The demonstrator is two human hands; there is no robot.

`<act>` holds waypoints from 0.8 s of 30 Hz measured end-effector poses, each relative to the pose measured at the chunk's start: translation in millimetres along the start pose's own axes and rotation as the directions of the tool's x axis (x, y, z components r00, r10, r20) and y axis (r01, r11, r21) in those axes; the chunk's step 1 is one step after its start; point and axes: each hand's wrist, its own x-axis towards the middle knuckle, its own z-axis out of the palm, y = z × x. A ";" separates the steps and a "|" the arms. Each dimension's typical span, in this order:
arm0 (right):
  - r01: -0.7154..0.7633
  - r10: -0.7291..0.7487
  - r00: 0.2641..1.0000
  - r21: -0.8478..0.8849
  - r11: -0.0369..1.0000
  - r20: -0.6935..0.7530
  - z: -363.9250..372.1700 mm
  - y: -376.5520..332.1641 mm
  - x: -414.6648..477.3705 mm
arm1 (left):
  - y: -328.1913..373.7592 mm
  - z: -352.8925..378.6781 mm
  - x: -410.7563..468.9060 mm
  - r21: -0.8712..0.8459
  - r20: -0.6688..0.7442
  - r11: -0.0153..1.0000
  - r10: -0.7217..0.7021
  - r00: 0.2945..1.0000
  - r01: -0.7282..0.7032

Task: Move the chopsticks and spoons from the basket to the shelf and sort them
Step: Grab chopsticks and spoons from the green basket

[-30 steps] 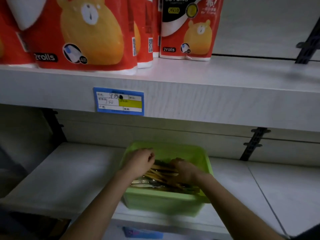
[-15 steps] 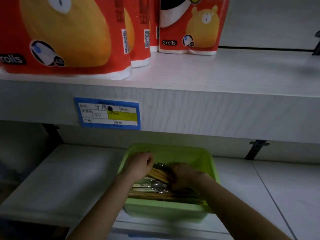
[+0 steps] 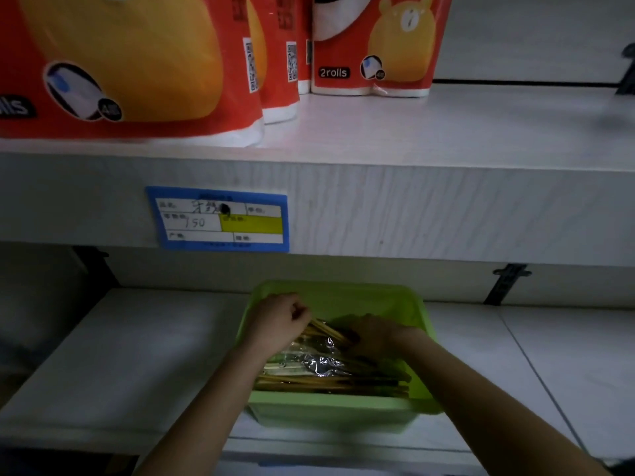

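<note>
From the head view, a green basket (image 3: 338, 408) is seen on the lower shelf (image 3: 137, 355), chopsticks (image 3: 330, 381) piled inside. The left hand (image 3: 278, 319) is curled around chopstick ends; the right hand (image 3: 372, 334) is pressed onto the pile, its grip indiscernible.

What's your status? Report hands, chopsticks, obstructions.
Both hands in the green basket: left hand closed on chopsticks, right hand grip unclear. Utensils all in basket, none shelved. Lower shelf beside it bare, nothing blocking.
</note>
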 end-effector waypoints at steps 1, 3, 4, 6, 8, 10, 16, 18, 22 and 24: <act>-0.013 0.013 1.000 -0.006 1.000 0.006 0.3 0.6 0.9 | 0.0 0.0 0.2 -0.004 -0.011 1.000 -0.003 1.000 0.003; -0.066 0.067 0.997 -0.011 0.998 0.032 -1.9 1.6 3.2 | 1.0 -1.0 -0.5 -0.007 -0.028 1.000 -0.003 1.000 0.002; -0.094 0.095 0.994 -0.022 0.995 0.047 -4.6 1.7 3.5 | 1.4 -1.6 -0.8 -0.012 -0.035 1.000 0.000 0.999 0.000; -0.111 0.113 0.991 -0.031 0.993 0.067 -11.5 0.1 1.9 | 1.9 -2.9 -0.9 -0.030 -0.040 1.000 0.005 0.999 -0.006; -0.093 0.094 0.993 -0.008 0.996 0.072 -18.5 -2.7 -0.6 | 2.7 -3.6 -1.1 -0.033 -0.036 0.999 0.011 0.999 -0.013; -0.100 0.100 0.993 0.003 0.995 0.055 -23.7 -3.9 -0.7 | 3.8 -3.6 -1.9 -0.023 -0.029 1.000 0.012 0.999 -0.013; -0.121 0.121 0.993 -0.029 0.992 -0.011 -28.9 -8.0 -2.4 | 3.4 1.4 -3.0 -0.071 0.112 0.997 0.036 0.993 -0.028; -0.125 0.126 0.992 -0.032 0.992 0.004 -25.5 -5.6 -2.9 | 4.1 3.5 -4.2 0.020 0.240 0.997 0.066 0.969 -0.073; -0.129 0.129 0.992 -0.056 0.990 0.010 -14.1 -6.1 -3.6 | 4.9 6.2 -6.9 0.195 0.382 0.970 0.063 0.922 -0.146; -0.128 0.130 0.991 -0.070 0.989 0.025 -7.0 -9.2 -1.6 | 3.0 7.2 -8.0 0.210 0.392 0.969 0.039 0.919 -0.131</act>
